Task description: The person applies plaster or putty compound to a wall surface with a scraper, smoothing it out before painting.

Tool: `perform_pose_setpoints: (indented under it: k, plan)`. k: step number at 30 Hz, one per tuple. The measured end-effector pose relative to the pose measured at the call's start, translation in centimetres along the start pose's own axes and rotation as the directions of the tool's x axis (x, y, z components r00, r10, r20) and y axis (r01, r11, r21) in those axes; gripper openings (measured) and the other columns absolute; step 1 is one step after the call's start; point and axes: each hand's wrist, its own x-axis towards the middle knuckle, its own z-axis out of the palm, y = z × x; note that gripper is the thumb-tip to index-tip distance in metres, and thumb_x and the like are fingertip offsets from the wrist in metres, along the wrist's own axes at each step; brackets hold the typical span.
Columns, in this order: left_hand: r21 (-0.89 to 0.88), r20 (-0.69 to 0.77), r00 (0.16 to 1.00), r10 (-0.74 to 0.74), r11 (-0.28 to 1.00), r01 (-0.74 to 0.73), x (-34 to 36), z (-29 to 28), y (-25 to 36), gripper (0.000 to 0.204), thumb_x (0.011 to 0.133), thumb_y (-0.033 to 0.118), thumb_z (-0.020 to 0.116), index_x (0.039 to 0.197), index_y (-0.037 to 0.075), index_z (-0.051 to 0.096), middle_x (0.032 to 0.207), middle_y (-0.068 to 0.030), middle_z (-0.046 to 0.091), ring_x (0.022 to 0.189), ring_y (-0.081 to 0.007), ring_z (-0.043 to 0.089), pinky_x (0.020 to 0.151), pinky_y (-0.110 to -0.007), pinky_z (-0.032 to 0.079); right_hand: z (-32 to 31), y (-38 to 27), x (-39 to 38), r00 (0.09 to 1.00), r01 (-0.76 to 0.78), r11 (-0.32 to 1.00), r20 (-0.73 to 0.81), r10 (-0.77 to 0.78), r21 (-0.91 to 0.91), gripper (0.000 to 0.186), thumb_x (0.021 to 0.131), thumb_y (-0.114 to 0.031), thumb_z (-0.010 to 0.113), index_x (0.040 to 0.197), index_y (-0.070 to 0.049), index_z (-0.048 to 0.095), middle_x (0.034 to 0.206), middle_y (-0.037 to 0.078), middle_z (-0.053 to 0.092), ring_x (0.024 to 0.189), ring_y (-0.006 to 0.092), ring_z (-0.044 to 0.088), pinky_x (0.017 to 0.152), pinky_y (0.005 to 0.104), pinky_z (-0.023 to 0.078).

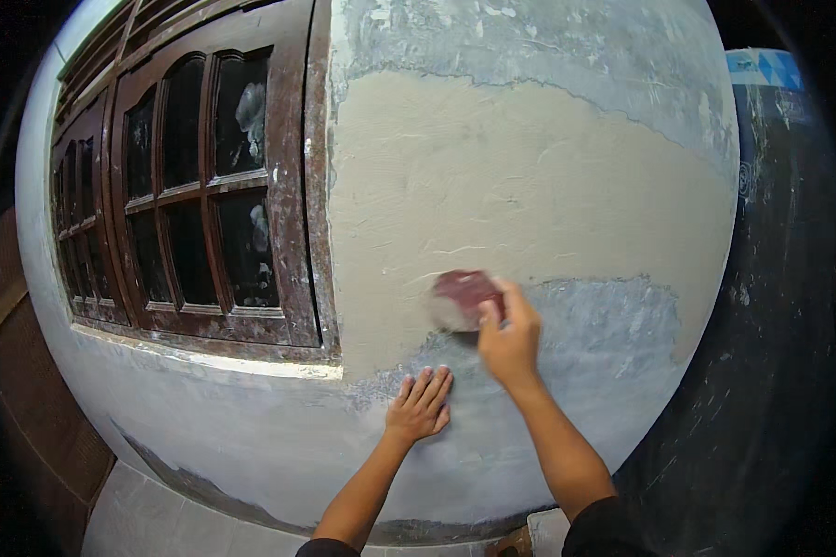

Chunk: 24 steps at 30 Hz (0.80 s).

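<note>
My right hand [513,339] grips a dark red flat piece [464,295] by its right edge, thumb and fingers closed on it. The piece is blurred by motion, with a pale smear on its lower left, and I cannot tell its exact kind. It is held against or just off the wall, near the lower border of a beige putty patch [529,186]. Lower and to the left, my left hand [421,406] lies flat on bare grey wall [492,418], its fingers stretched upward and holding nothing. Thin ridges show in the beige coat.
A brown wooden window [204,186] with dark panes and pale splashes is at the left, above a whitish sill [241,365]. A dark, tall surface [762,278] stands at the right. Pale floor tiles [167,511] show below, with a brown object [511,543] at the wall's foot.
</note>
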Motion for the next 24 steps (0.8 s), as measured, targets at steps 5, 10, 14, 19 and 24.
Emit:
perform_pose_setpoints:
  k: [5, 10, 14, 19, 24]
  plan:
    - [-0.009, -0.010, 1.000, -0.004, 1.000, 0.004, -0.1, 0.1, -0.2, 0.057, 0.084, 0.038, 0.044, 0.136, 0.015, 0.049, 0.146, -0.0018, 0.040, 0.138, -0.0226, 0.031, 0.116, -0.045, 0.011, 1.0, 1.3, 0.6, 1.000, 0.014, 1.000, -0.014, -0.014, -0.009, 0.028, 0.081, -0.002, 0.057, 0.109, 0.002, 0.056, 0.098, 0.022, 0.062, 0.089, 0.0400, 0.060, 0.078, 0.0440, 0.047]
    - [0.027, -0.030, 0.999, 0.024, 0.999, -0.023, -0.1, 0.2, -0.3, 0.058, 0.084, 0.040, 0.047, 0.135, 0.013, 0.050, 0.145, -0.0057, 0.042, 0.137, -0.0257, 0.032, 0.115, -0.047, 0.011, -1.4, 1.9, 0.7, 0.983, -0.109, 0.993, -0.143, 0.115, 0.049, 0.026, 0.083, -0.003, 0.056, 0.107, 0.005, 0.055, 0.096, 0.023, 0.062, 0.087, 0.0387, 0.061, 0.077, 0.0423, 0.047]
    - [0.019, -0.027, 0.999, 0.027, 0.999, -0.026, -0.1, 0.0, -0.4, 0.058, 0.083, 0.040, 0.047, 0.134, 0.013, 0.050, 0.145, -0.0058, 0.041, 0.137, -0.0264, 0.032, 0.116, -0.048, 0.011, 1.4, 0.2, -1.6, 0.997, 0.054, 0.999, 0.058, -0.054, 0.007, 0.027, 0.083, -0.003, 0.056, 0.108, 0.006, 0.054, 0.095, 0.023, 0.062, 0.084, 0.0404, 0.060, 0.077, 0.0436, 0.048]
    - [0.020, -0.014, 1.000, 0.004, 1.000, -0.004, -0.4, 0.0, -0.2, 0.058, 0.083, 0.040, 0.047, 0.135, 0.014, 0.050, 0.146, -0.0037, 0.041, 0.138, -0.0243, 0.031, 0.115, -0.046, 0.011, -0.6, 1.7, 0.9, 0.984, -0.080, 0.995, -0.164, 0.068, -0.066, 0.027, 0.083, -0.002, 0.055, 0.108, 0.005, 0.055, 0.096, 0.023, 0.061, 0.084, 0.0434, 0.059, 0.076, 0.0456, 0.048]
    - [0.018, -0.005, 1.000, 0.003, 1.000, -0.003, -0.4, 0.1, -0.2, 0.057, 0.085, 0.040, 0.044, 0.136, 0.016, 0.049, 0.146, -0.0017, 0.040, 0.139, -0.0219, 0.030, 0.116, -0.044, 0.012, 1.1, -0.1, -1.0, 0.999, 0.020, 0.999, 0.041, -0.022, 0.039, 0.028, 0.082, -0.002, 0.055, 0.109, 0.003, 0.055, 0.098, 0.023, 0.061, 0.092, 0.0427, 0.058, 0.081, 0.0456, 0.046]
